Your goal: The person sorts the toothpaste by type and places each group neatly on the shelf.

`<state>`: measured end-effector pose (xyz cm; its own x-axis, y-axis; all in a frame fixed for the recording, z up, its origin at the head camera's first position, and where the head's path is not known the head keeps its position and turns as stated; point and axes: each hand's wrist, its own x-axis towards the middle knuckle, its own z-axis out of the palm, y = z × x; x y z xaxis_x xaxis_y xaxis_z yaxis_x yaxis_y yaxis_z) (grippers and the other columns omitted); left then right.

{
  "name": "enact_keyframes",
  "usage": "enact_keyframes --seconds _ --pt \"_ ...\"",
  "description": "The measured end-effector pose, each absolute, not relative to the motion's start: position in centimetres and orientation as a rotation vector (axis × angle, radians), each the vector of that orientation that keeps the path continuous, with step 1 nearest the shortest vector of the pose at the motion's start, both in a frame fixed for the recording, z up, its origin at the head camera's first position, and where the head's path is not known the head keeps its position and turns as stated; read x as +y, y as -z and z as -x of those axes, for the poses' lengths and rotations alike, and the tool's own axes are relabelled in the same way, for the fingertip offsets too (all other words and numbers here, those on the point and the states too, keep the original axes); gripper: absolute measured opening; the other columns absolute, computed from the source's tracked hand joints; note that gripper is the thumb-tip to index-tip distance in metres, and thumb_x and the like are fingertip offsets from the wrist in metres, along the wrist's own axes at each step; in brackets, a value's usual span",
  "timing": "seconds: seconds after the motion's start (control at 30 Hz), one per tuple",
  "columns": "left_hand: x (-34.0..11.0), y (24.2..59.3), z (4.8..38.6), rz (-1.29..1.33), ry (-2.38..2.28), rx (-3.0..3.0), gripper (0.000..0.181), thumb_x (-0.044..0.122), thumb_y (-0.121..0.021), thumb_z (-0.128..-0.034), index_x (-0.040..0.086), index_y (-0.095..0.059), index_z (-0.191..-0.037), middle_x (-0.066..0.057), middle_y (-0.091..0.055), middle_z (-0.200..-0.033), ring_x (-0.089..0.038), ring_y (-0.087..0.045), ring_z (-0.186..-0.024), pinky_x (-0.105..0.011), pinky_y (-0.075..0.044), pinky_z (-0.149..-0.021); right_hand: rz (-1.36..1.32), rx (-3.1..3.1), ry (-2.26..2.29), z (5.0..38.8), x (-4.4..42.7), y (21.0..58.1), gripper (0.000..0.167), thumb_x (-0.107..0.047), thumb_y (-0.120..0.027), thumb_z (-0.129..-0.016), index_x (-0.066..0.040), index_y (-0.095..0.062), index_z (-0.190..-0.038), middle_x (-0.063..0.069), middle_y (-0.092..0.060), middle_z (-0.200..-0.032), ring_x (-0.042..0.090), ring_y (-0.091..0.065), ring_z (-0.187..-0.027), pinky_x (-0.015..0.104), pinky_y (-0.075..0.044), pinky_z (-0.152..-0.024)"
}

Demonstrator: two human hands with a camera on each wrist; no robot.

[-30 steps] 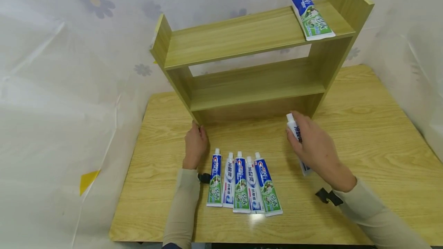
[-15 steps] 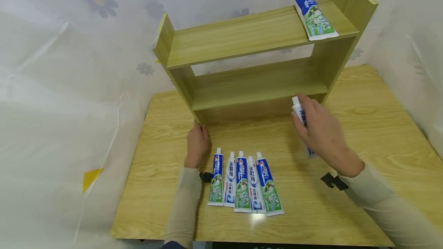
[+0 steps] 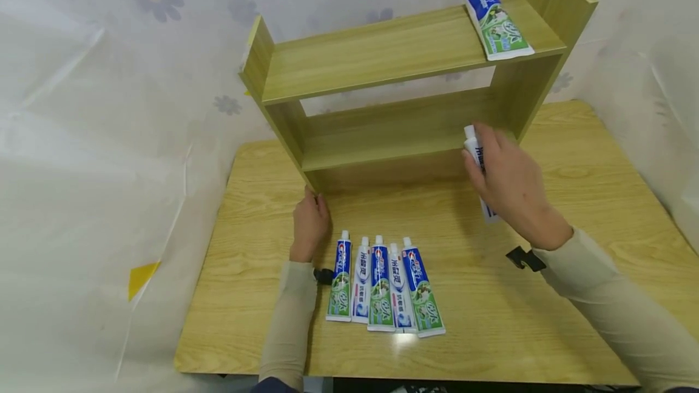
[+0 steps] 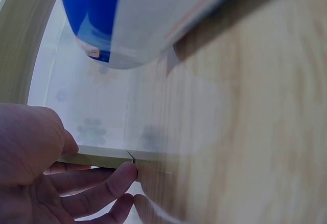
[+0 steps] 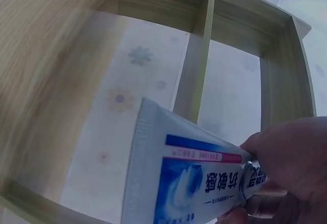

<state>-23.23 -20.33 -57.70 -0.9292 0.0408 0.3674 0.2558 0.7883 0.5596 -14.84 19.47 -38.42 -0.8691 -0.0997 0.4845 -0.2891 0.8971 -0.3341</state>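
Observation:
My right hand (image 3: 513, 184) grips a white toothpaste tube (image 3: 489, 211) near its cap, raised above the table in front of the shelf's right part. In the right wrist view the tube's flat end (image 5: 138, 162) points away from the palm. My left hand (image 3: 310, 226) pinches the lower left front corner of the wooden shelf (image 3: 366, 44); the left wrist view has the panel edge (image 4: 97, 160) between thumb and fingers. On the upper board, at the right, lies a blue-green toothpaste tube (image 3: 498, 23), its flat end towards me.
Several toothpaste tubes lie side by side on the table (image 3: 235, 320), caps towards the shelf: blue-green ones (image 3: 381, 290) alternate with white ones (image 3: 361, 281). A patterned sheet (image 3: 164, 77) covers the wall behind. The shelf's middle board (image 3: 377, 141) bears no tubes.
My right hand has lifted the white toothpaste tube up and away from me, from low over the table to the level of the middle board. My left hand stays at the shelf's corner.

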Motion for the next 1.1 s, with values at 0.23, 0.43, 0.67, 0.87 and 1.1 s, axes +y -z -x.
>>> enact_keyframes --seconds 0.23,0.43,0.67,0.87,1.1 --pt "-20.2 57.6 23.0 0.212 0.923 -2.658 0.034 0.026 -0.041 -0.1175 -0.003 -0.056 -0.127 -0.024 -0.069 -0.083 -0.031 -0.061 -0.061 -0.042 -0.048 -0.051 -0.271 -2.567 -0.549 16.1 19.7 37.6 0.045 -0.019 -0.061 -0.111 0.004 -0.05 -0.148 0.033 -0.067 -0.12 0.047 -0.067 -0.09 0.064 -0.057 -0.067" --pt "-20.1 57.1 22.9 0.219 0.898 -2.654 0.033 0.025 -0.041 -0.1174 -0.004 -0.056 -0.125 -0.024 -0.068 -0.082 -0.03 -0.061 -0.059 -0.043 -0.046 -0.049 -0.271 -2.591 -0.548 17.3 19.7 37.1 0.045 -0.022 -0.057 -0.113 0.003 -0.05 -0.149 0.032 -0.067 -0.118 0.047 -0.066 -0.09 0.064 -0.054 -0.066" --pt "-19.4 55.0 21.8 0.248 0.818 -2.627 0.031 0.02 -0.042 -0.1171 -0.007 -0.056 -0.116 -0.021 -0.063 -0.072 -0.032 -0.06 -0.054 -0.048 -0.044 -0.046 -0.243 -2.598 -0.535 19.4 19.7 36.9 0.046 -0.023 -0.054 -0.113 0.004 -0.05 -0.149 0.032 -0.066 -0.111 0.047 -0.065 -0.084 0.062 -0.052 -0.062" --pt "-19.9 57.0 22.9 0.236 0.841 -2.664 0.032 0.022 -0.04 -0.1179 -0.006 -0.056 -0.12 -0.02 -0.063 -0.074 -0.03 -0.06 -0.055 -0.042 -0.047 -0.046 -0.214 -2.589 -0.537 20.4 19.7 36.8 0.048 -0.024 -0.054 -0.113 0.003 -0.05 -0.153 0.034 -0.068 -0.117 0.048 -0.067 -0.083 0.063 -0.054 -0.063" --pt "-20.5 58.4 23.6 0.212 0.792 -2.672 0.03 0.024 -0.041 -0.1172 -0.002 -0.056 -0.119 -0.017 -0.065 -0.075 -0.03 -0.063 -0.058 -0.04 -0.047 -0.049 -0.214 -2.556 -0.548 21.9 19.4 36.2 0.047 -0.023 -0.054 -0.113 0.005 -0.052 -0.151 0.035 -0.068 -0.118 0.049 -0.066 -0.078 0.064 -0.053 -0.062"
